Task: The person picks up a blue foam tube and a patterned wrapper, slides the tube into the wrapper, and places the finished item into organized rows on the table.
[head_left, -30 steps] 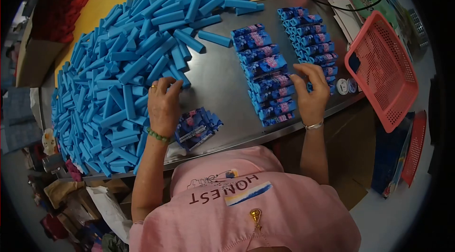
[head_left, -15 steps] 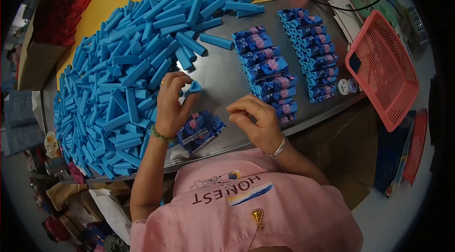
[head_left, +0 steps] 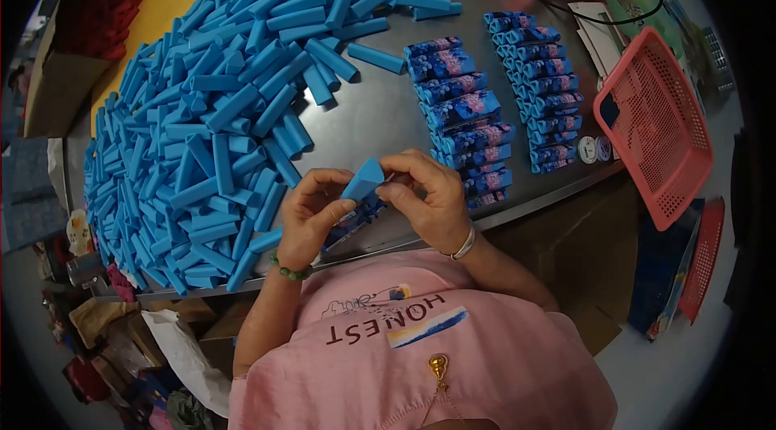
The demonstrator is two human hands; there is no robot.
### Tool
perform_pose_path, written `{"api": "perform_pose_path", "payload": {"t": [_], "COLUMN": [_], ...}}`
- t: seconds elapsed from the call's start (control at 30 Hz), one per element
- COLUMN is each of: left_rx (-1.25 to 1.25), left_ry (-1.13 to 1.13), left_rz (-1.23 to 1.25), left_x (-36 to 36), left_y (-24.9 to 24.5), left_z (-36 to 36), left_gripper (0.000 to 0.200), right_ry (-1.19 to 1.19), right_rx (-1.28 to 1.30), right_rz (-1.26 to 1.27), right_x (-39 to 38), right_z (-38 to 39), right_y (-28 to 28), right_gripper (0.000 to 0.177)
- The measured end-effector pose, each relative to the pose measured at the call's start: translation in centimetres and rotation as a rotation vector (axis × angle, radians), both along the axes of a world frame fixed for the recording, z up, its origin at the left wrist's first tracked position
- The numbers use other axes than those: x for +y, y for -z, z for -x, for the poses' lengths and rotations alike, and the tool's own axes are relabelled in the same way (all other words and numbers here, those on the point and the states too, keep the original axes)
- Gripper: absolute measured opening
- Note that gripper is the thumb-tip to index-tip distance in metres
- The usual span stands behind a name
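My left hand [head_left: 309, 216] is closed round one end of a light-blue triangular stick [head_left: 362, 181], held above the table's front edge. At the stick's other end, the fingers and thumb of my right hand [head_left: 430, 202] pinch its tip. Partly hidden below both hands lie loose dark-blue printed wrappers [head_left: 346, 228]. A big heap of the same blue sticks [head_left: 202, 139] spreads to the left of my hands. Beyond my right hand, wrapped sticks with a blue and pink print are stacked in a near row [head_left: 461, 107] and a farther row [head_left: 550, 90].
The sticks lie on a metal table [head_left: 347, 127] and partly on a yellow sheet [head_left: 162, 10]. A pink perforated basket [head_left: 659, 131] sits at the right edge by two small round discs [head_left: 594, 149]. A box of red pieces [head_left: 61, 90] stands at far left. A black cable [head_left: 566, 11] crosses the back.
My left hand has brought the blue stick down and right, away from the heap. My right hand has met it and now grips its end. The view has shifted slightly.
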State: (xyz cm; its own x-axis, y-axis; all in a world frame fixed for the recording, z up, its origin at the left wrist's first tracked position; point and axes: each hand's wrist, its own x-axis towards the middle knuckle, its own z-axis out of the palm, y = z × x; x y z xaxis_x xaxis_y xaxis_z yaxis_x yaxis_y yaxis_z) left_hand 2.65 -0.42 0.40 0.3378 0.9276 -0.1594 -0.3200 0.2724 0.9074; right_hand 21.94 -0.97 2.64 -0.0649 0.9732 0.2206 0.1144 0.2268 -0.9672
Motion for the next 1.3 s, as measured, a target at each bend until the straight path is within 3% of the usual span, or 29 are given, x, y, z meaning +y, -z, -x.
{"api": "perform_pose_path", "payload": {"t": [0.5, 0.6, 0.7, 0.8, 1.03, 1.23, 1.3], "left_rx": [0.182, 0.405, 1.023, 1.241, 1.222, 1.364, 1.291], "left_ry": [0.035, 0.051, -0.037, 0.071, 0.106, 0.033, 0.069], "left_rz": [-0.135, -0.305, -0.465, -0.432, -0.313, -0.512, -0.325], "left_x": [0.0, 0.2, 0.4, -0.5, -0.5, -1.0, -0.8], "left_y": [-0.3, -0.9, -1.6, -0.6, 0.3, 0.4, 0.7], "left_z": [1.0, 1.3, 2.3, 2.9, 2.9, 2.9, 2.9], "left_gripper": [0.024, 0.022, 0.028, 0.028, 0.028, 0.029, 0.031], "right_ry": [-0.062, -0.034, 0.063, 0.076, 0.065, 0.07, 0.066], "right_rx": [-0.098, -0.267, -0.263, -0.216, -0.195, -0.216, -0.195], "right_rz": [-0.024, -0.216, -0.206, -0.141, -0.07, -0.101, -0.06], "right_x": [-0.3, 0.0, 0.3, 0.2, -0.2, -0.2, -0.4], "right_z": [0.3, 0.0, -0.8, -1.0, -1.1, -1.1, -1.0], "right_y": [-1.2, -0.1, -0.2, -0.3, 0.0, -0.1, 0.1], "right_gripper": [0.034, 0.03, 0.025, 0.024, 0.024, 0.02, 0.022]}}
